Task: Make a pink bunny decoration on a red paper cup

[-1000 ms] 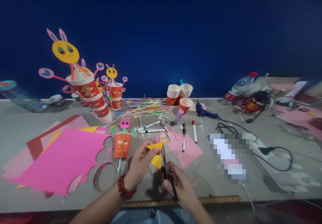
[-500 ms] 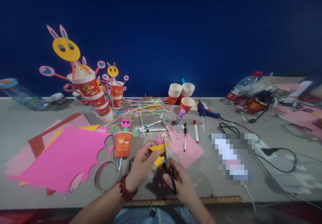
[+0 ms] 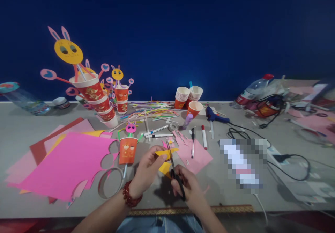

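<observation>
Scissors lengthwise forward, tips slightly left

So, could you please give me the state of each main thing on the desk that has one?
Black-handled scissors: held in the right fingers, blades at the yellow paper
Upper yellow paper piece: pinched in the left fingers
Bright pink sheet: round notches cut from its edge
Red marker: cap on
Nested paper cups: mouths up
Plastic bottle: red cap on
Blue glue gun: set down, on or off unclear
</observation>
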`<state>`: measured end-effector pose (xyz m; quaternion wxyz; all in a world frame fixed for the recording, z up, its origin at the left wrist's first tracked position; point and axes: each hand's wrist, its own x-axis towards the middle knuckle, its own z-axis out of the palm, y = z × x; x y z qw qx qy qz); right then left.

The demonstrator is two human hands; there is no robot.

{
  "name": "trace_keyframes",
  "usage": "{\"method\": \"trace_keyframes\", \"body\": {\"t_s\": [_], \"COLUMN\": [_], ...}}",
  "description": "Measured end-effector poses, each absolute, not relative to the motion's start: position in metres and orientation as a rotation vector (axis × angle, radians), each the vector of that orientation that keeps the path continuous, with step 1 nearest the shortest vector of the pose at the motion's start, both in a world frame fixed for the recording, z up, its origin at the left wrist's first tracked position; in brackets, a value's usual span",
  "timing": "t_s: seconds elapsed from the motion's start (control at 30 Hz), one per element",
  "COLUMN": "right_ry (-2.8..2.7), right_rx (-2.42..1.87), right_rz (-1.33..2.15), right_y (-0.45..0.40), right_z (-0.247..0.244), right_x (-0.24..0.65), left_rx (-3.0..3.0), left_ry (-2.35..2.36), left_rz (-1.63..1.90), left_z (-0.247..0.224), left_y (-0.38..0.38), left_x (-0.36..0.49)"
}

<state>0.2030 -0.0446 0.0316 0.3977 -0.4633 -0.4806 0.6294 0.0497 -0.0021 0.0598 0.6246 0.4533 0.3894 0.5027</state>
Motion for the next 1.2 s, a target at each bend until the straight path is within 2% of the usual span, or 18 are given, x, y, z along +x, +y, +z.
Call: {"method": "trace_keyframes", "body": {"t_s": [1.2], "right_ry": [-1.525], "right_rx": [-1.297], "right_rz": [1.471], "right_y": [-0.034], "right_z": [0.032], "right_x": [0.238], "left_rx": [1.126], "left_ry": [0.827], "left_rz": [0.965], "left_z": [0.066], "left_y": [0.007], "left_x": [0.038]}}
